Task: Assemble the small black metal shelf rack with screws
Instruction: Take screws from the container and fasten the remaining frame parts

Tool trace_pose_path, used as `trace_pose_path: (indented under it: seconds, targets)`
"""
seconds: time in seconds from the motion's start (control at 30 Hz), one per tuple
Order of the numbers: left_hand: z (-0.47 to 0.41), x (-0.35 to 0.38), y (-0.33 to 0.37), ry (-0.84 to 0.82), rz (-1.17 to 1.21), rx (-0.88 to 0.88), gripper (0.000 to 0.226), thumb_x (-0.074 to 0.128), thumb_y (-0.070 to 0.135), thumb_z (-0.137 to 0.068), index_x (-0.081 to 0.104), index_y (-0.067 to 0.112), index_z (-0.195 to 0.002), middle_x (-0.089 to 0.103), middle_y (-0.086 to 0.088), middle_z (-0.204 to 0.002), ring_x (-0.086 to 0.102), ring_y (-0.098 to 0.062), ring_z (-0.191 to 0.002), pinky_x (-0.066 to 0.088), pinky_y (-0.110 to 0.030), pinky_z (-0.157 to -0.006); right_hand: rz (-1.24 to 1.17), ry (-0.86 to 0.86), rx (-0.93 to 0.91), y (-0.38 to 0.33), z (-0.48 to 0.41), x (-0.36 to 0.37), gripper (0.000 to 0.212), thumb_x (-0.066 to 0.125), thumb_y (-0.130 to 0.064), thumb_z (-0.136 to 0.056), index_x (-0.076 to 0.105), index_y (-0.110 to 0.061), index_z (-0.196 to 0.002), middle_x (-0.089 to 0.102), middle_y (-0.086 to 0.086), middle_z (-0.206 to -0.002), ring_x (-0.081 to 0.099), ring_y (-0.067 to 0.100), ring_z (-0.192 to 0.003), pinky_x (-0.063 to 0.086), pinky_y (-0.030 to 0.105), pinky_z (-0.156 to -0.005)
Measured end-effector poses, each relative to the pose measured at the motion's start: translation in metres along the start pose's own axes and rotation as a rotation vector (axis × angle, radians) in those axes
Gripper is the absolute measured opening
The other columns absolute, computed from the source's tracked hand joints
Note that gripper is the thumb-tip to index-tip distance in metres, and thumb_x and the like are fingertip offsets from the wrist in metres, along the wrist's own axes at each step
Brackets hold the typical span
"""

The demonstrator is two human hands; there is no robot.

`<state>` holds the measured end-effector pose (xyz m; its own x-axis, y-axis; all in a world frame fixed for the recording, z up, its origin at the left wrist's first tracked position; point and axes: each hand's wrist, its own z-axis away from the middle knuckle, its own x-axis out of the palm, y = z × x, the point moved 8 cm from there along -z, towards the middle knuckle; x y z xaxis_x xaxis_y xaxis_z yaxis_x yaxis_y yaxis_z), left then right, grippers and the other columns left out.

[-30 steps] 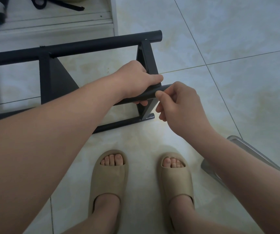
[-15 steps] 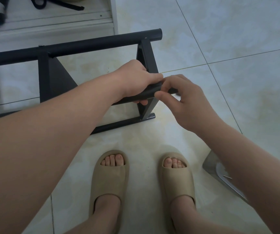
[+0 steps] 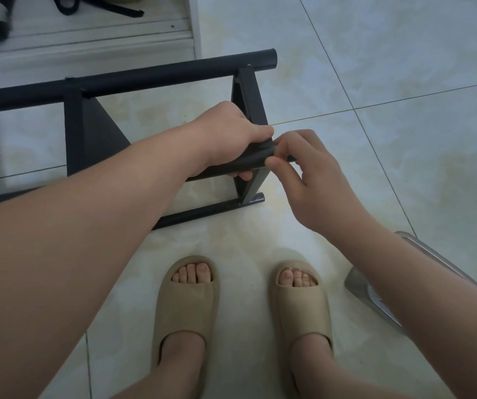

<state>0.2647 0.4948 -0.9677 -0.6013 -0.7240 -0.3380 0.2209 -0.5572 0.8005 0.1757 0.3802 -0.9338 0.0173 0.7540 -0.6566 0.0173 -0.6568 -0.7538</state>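
Note:
The black metal rack (image 3: 156,76) lies on its side on the pale tiled floor, with round tubes running left to right and flat angled brackets between them. My left hand (image 3: 231,133) is wrapped around the near upper tube (image 3: 253,161) close to its right end. My right hand (image 3: 309,174) meets it there, thumb and forefinger pinched at the tube's end on something small that the fingers hide. A lower tube (image 3: 202,213) rests on the floor beneath.
My feet in beige slides (image 3: 185,306) stand just in front of the rack. A shiny metal tray (image 3: 367,292) lies on the floor at the right, partly under my right forearm. A white door sill (image 3: 87,38) with shoes runs along the top left.
My right hand has shifted at the tube's end, from below it to level with it, fingers turning while staying pinched. My left hand keeps the same hold on the tube.

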Motion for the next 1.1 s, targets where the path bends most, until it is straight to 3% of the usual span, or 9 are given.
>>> trace_pose_path:
  seconds: [0.27, 0.57, 0.73, 1.0, 1.1]
  targets:
    - [0.001, 0.002, 0.001, 0.006, 0.002, 0.007, 0.033, 0.064, 0.036, -0.093, 0.066, 0.010, -0.074, 0.072, -0.013, -0.064, 0.072, -0.030, -0.058, 0.049, -0.023, -0.044, 0.021, -0.008, 0.015, 0.000, 0.001, 0.002, 0.015, 0.054, -0.021, -0.103, 0.049, -0.020, -0.089, 0.051, -0.005, -0.113, 0.052, 0.031, -0.102, 0.044, 0.038, -0.083]
    - [0.002, 0.001, 0.002, 0.005, 0.012, -0.003, 0.034, 0.065, 0.038, -0.094, 0.071, 0.005, -0.090, 0.073, -0.010, -0.067, 0.073, -0.028, -0.058, 0.049, -0.024, -0.045, -0.050, 0.100, 0.071, 0.006, -0.002, -0.008, 0.020, 0.069, -0.028, -0.095, 0.055, -0.018, -0.084, 0.067, -0.010, -0.112, 0.061, 0.006, -0.095, 0.051, 0.038, -0.085]
    - [0.002, -0.001, 0.002, 0.019, 0.024, 0.002, 0.038, 0.066, 0.037, -0.093, 0.067, -0.001, -0.101, 0.075, -0.013, -0.073, 0.073, -0.030, -0.060, 0.050, -0.025, -0.047, -0.023, 0.089, 0.095, 0.009, -0.009, -0.013, 0.025, 0.074, -0.031, -0.089, 0.055, -0.018, -0.098, 0.066, -0.009, -0.094, 0.060, 0.017, -0.089, 0.051, 0.045, -0.081]
    - [0.005, -0.001, 0.000, 0.000, 0.027, -0.021, 0.037, 0.066, 0.040, -0.093, 0.071, 0.004, -0.096, 0.076, -0.013, -0.077, 0.074, -0.029, -0.062, 0.055, -0.029, -0.052, -0.031, -0.020, 0.078, 0.015, -0.017, -0.016, 0.015, 0.076, -0.026, -0.089, 0.063, -0.027, -0.097, 0.063, -0.021, -0.083, 0.058, 0.007, -0.080, 0.044, 0.018, -0.069]
    - [0.007, -0.003, 0.000, 0.010, -0.012, -0.044, 0.037, 0.063, 0.045, -0.093, 0.071, 0.008, -0.094, 0.076, -0.013, -0.079, 0.075, -0.030, -0.066, 0.056, -0.031, -0.057, 0.011, -0.018, 0.052, 0.010, -0.016, -0.016, 0.015, 0.073, -0.026, -0.091, 0.060, -0.027, -0.099, 0.065, -0.018, -0.087, 0.057, 0.009, -0.082, 0.047, 0.023, -0.074]
